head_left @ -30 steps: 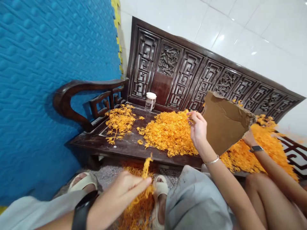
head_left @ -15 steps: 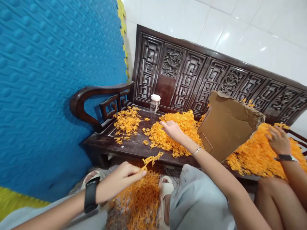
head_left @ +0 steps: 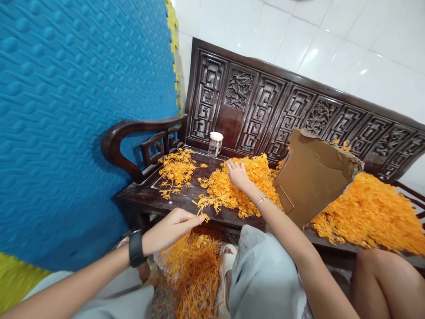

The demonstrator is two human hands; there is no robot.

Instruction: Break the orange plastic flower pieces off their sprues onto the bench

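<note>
The left hand is pinched shut on an orange sprig at the tabletop front edge; the right hand is laid open, palm down, on the orange pile (cardboard just beside). Bare wood is seen between pile and loose sprigs. No writing can be read.

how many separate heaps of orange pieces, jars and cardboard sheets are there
heaps of orange pieces: 4 (small spread, middle heap under the right hand, right heap, floor heap)
loose orange sprig in the left hand: 1
jar: 1
cardboard sheet: 1
total: 7
</note>
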